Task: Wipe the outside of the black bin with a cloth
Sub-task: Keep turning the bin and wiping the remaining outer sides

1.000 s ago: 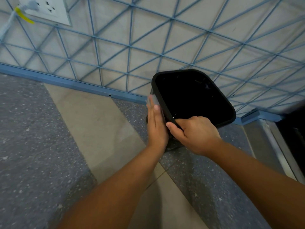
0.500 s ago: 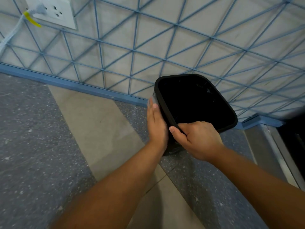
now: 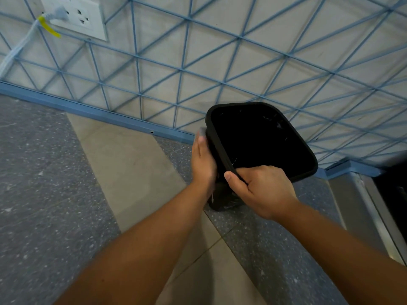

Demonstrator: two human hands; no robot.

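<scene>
Head view, looking down at a floor and wall corner. A black bin is shown right of the frame's centre, tilted so that its open mouth faces up and toward the camera, with its base on the speckled grey floor close to the wall. The left hand is laid flat against the bin's left outer side, fingers straight and held together; a pale cloth is seen only as a small edge past the fingertips, pressed between the palm and the bin wall. The right hand is clamped on the near rim of the bin, with the thumb on the outside of the rim and the other fingers curled over the edge. Both bare forearms enter from the bottom of the frame. A beige floor strip runs diagonally from the wall toward the lower centre. The wall behind is covered with a blue triangular lattice and edged by a blue skirting. A white socket plate with a plugged-in cable carrying a yellow tag is shown in the upper left. A metal threshold is seen at the right edge.
</scene>
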